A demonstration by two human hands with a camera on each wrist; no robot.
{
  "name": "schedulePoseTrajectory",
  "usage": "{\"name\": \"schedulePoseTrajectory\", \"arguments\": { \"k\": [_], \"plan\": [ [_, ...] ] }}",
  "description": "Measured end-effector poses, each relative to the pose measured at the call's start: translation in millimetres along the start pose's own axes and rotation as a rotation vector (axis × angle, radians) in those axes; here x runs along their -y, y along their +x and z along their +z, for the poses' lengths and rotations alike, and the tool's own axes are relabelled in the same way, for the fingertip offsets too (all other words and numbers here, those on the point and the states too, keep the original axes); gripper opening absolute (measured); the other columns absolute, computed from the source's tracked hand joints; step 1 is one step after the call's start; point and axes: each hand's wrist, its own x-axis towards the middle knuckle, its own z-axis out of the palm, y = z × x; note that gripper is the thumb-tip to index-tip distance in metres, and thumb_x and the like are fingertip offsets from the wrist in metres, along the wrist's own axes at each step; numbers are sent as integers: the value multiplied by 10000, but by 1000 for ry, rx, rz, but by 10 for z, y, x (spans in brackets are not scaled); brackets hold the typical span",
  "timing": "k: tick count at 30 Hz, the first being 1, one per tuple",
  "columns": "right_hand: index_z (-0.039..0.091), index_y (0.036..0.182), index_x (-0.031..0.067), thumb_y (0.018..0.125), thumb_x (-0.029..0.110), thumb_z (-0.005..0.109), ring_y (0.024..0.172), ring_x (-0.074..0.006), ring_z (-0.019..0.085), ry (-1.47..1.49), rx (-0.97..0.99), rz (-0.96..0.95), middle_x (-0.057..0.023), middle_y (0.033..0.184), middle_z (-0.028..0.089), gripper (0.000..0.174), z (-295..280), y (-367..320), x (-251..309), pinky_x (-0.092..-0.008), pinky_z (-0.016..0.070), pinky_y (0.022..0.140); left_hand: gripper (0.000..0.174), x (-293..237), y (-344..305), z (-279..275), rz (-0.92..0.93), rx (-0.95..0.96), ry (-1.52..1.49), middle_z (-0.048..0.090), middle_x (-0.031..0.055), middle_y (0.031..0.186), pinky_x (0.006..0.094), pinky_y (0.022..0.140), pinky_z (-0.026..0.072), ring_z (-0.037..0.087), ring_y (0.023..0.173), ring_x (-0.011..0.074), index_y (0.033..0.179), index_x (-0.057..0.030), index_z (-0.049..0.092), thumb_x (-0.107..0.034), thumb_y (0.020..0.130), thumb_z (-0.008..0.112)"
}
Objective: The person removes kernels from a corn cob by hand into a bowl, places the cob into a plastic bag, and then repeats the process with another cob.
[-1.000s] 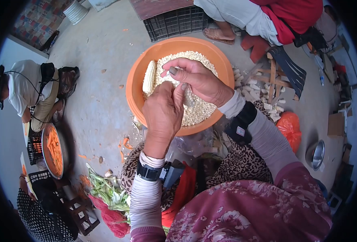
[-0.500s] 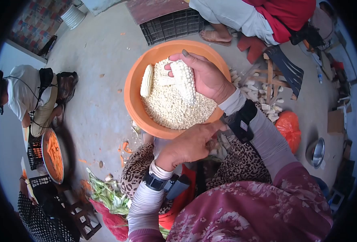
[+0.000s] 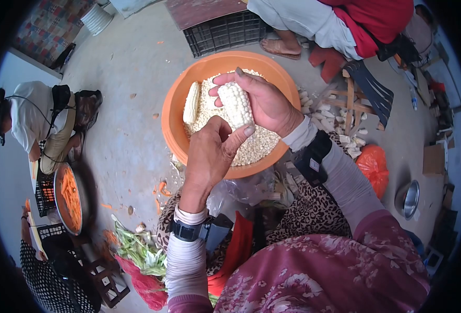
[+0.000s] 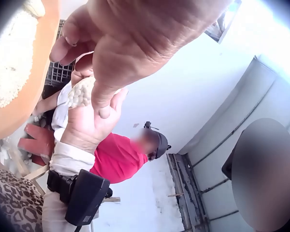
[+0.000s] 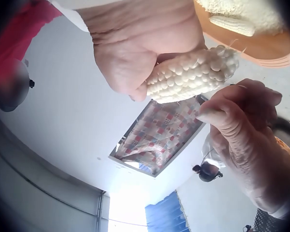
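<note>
My right hand (image 3: 270, 104) grips a white corn cob (image 3: 235, 103) above the basin, its kernels showing in full rows. At the cob's lower end is my left hand (image 3: 207, 156), thumb stretched toward it and fingers loosely bent. In the right wrist view, a small gap separates the left hand (image 5: 249, 137) from the cob (image 5: 193, 75), and the right hand (image 5: 145, 43) curls round its other end. The left wrist view has my left hand (image 4: 135, 43) in front of the cob (image 4: 80, 94). Loose kernels (image 3: 251, 151) fill much of the orange basin (image 3: 176, 136).
A second cob (image 3: 191, 103) lies at the basin's left side. Stripped cobs (image 3: 324, 117) are heaped right of it, beside a wooden stool (image 3: 351, 104) and an orange bag (image 3: 373, 168). Husks (image 3: 142, 250) lie lower left. People sit at the left and upper right.
Over the last second, my left hand dropped from the cob to below the basin, then came back up to the cob's lower end. The cob stayed in my right hand and came into fuller view.
</note>
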Motion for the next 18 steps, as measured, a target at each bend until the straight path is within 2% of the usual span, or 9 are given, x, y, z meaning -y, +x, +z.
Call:
{"name": "schedulePoseTrajectory", "arguments": {
  "k": [4, 6, 9, 11, 12, 15, 18],
  "plan": [
    [515, 1149, -39, 942, 324, 452, 931, -224, 588, 9, 8, -2, -155, 1054, 581, 423, 32, 1, -5, -343, 482, 836, 446, 17, 40, 15, -17, -32, -126, 513, 78, 541, 307, 499, 408, 487, 508, 152, 702, 11, 518, -395, 813, 667],
    [512, 1153, -39, 945, 324, 445, 937, -227, 588, 2, 28, -10, -159, 1062, 579, 424, 36, -2, -6, -342, 482, 837, 339, 12, 60, -21, -22, -97, -41, 514, 3, 615, 196, 493, 394, 479, 543, 62, 780, -13, 534, -327, 867, 626],
    [489, 1181, -40, 949, 317, 433, 952, -231, 586, 31, 81, 26, -170, 1083, 571, 429, 34, -6, -8, -345, 481, 842, 316, 47, 93, 3, -11, -134, -210, 508, -6, 612, 192, 485, 386, 471, 527, 57, 782, -23, 522, -307, 869, 628],
    [450, 1241, -36, 963, 339, 383, 1037, -220, 551, 1, 124, 17, -191, 1162, 535, 471, 29, -9, -15, -348, 451, 917, 301, 25, 94, 5, 0, -127, -269, 507, -9, 610, 191, 479, 379, 467, 524, 54, 775, -35, 512, -295, 869, 631],
    [450, 1241, -36, 963, 339, 383, 1037, -220, 551, 1, 124, 18, -191, 1162, 535, 471, 38, -13, -19, -348, 451, 917, 288, 13, 91, 7, 11, -117, -327, 506, -12, 608, 190, 473, 372, 463, 522, 51, 767, -47, 503, -283, 868, 634],
    [422, 1270, -41, 958, 350, 386, 1085, -240, 539, -3, 109, -2, -204, 1195, 521, 502, 79, -29, -14, -359, 444, 936, 273, -5, 87, 18, 0, -87, -460, 509, -14, 606, 187, 463, 355, 462, 514, 52, 744, -68, 489, -260, 863, 643],
    [390, 1295, -46, 932, 387, 448, 1109, -246, 530, 33, 163, 17, -219, 1231, 498, 568, 83, -42, -2, -357, 441, 941, 247, -36, 74, 30, -13, -59, -512, 522, -10, 617, 183, 461, 349, 473, 511, 61, 747, -76, 492, -225, 849, 660]
  ]
}}
